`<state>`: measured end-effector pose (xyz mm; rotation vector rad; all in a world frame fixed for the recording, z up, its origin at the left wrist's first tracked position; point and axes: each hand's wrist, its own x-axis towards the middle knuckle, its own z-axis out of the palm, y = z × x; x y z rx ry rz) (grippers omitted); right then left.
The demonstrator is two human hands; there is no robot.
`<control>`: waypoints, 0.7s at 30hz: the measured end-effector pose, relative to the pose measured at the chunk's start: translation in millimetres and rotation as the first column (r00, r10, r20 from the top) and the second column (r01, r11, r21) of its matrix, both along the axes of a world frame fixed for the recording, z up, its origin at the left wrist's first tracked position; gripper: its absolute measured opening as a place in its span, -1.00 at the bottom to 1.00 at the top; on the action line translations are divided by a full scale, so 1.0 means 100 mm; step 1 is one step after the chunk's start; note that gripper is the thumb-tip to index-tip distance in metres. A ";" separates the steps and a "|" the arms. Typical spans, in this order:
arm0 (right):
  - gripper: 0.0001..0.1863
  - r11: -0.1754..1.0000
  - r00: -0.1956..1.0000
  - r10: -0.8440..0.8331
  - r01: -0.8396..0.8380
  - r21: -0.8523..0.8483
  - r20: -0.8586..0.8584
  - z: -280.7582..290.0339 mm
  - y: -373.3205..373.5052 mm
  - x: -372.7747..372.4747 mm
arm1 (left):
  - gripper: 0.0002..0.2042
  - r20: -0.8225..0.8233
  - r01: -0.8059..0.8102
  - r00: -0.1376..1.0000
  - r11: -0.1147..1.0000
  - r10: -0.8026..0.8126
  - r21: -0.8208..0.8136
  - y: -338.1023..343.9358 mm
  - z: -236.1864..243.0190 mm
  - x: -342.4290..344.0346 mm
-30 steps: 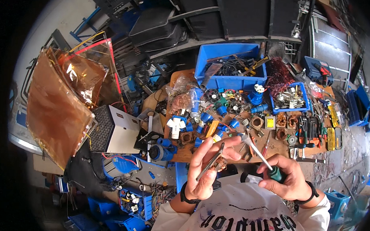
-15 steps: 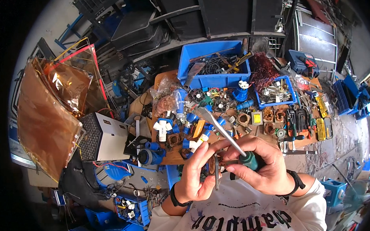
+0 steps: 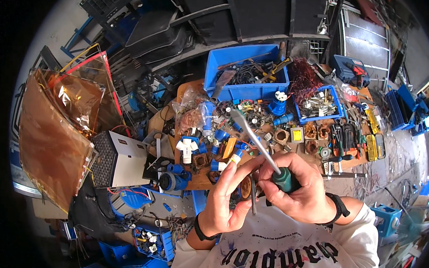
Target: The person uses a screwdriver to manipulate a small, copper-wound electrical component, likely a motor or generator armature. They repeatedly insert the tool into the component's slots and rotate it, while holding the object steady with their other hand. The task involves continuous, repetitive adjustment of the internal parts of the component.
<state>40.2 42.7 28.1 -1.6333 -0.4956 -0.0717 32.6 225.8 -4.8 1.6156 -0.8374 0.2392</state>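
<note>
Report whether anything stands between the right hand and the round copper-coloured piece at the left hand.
A thin dark strip stands right of the copper-coloured piece, toward the right hand; whether it belongs to the piece, I cannot tell. The screwdriver points up and left, its shaft outside that gap.

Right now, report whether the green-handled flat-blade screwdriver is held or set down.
Held: the right hand grips the flat-blade screwdriver by its green handle, blade pointing away.

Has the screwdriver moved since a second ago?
Yes: against the large blue bin, the green-handled screwdriver has shifted left, its tip now nearer the bin in view.
</note>
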 end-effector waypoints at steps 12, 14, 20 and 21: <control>-0.79 0.981 1.000 -0.021 0.021 0.195 -0.001 -0.17 0.08 -0.06 | -0.57 -0.268 0.008 0.959 0.957 -0.090 -0.290 -0.16 0.00 -0.06; -0.79 0.979 0.998 -0.061 0.063 0.193 -0.018 -0.19 0.10 -0.08 | -0.58 -0.235 -0.004 0.970 0.961 -0.064 -0.275 -0.18 -0.02 -0.04; -0.69 0.982 0.933 -0.180 0.189 0.003 0.313 -0.16 0.07 -0.06 | -0.55 -0.349 -0.059 0.937 0.965 -0.035 -0.255 -0.20 -0.01 -0.09; -0.68 0.983 0.931 -0.171 0.182 -0.006 0.323 -0.16 0.07 -0.06 | -0.56 -0.408 -0.064 0.910 0.948 -0.073 -0.312 -0.22 -0.01 -0.13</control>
